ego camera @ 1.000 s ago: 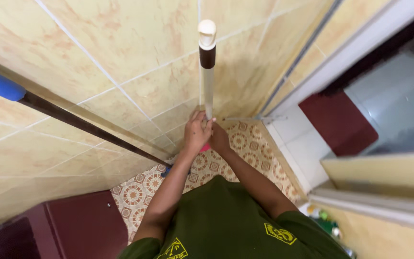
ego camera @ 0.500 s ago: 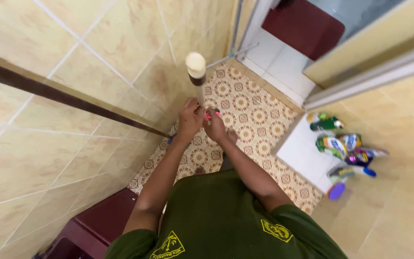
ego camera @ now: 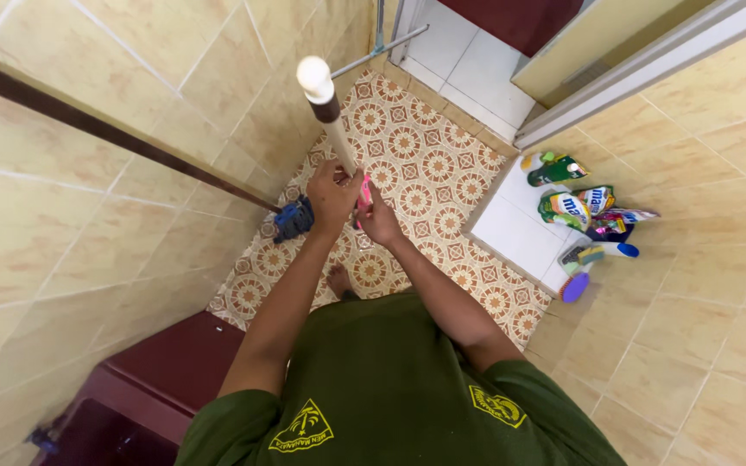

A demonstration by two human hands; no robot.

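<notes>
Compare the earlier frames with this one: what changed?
The camera view swung right and down, so cleaning bottles on the white step show. The cream-capped pole now tilts left. Both left hand and right hand stayed gripping it; the dark pole still leans on the wall.

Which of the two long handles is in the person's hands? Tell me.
The pale handle with the cream cap and brown band, gripped by left hand and right hand. The dark handle leans untouched against the wall.

patterned floor, bottles, brush
</notes>
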